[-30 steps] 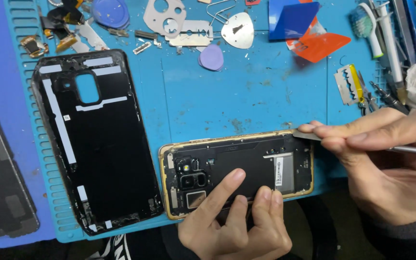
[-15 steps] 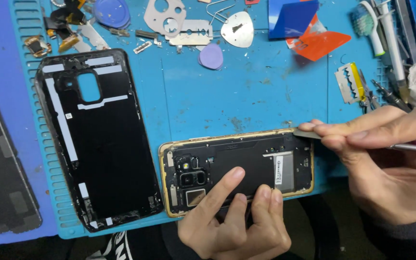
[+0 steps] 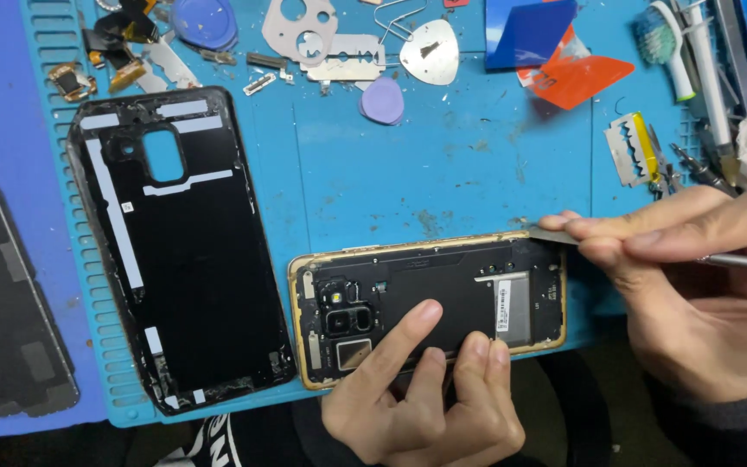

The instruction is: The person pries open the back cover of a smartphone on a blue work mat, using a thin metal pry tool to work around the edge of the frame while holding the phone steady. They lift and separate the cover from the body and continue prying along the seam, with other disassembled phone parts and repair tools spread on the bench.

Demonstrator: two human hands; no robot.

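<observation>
Left hand pose: left hand point(image 3: 425, 398) reaching up from the near edge of the counter, palm down, wrist at the bottom of the view.
Left hand grip: open, nothing clasped; index fingertip point(image 3: 428, 311) laid flat on the black inner plate, two more fingertips pressing on the near long side of the opened phone point(image 3: 430, 298).
Right hand pose: right hand point(image 3: 693, 294) coming in from the right edge, fingers stretched toward the left, knuckles turned up.
Right hand grip: closed in a pinch on a thin metal pry tool point(image 3: 555, 234); thumb and index finger squeezing the flat blade, the round silver handle running out to the right behind the fingers.
Tool tip: touching the far right corner of the phone, at the gold rim.
Opened phone: lying flat near the near edge of the blue work mat point(image 3: 443, 173), long side parallel to that edge, back removed, camera block at its left end, silver label at its right end; between both hands, left hand on its near side, right hand at its right end.
Back cover point(image 3: 175, 251): lying inside up on the left part of the mat, just beside the phone, not touching any hand.
Far edge of the mat: purple pick point(image 3: 382, 100), metal pick point(image 3: 430, 52), razor blade point(image 3: 631, 149), orange plastic card point(image 3: 577, 79), well apart from both hands.
Far right corner: toothbrush point(image 3: 663, 43).
</observation>
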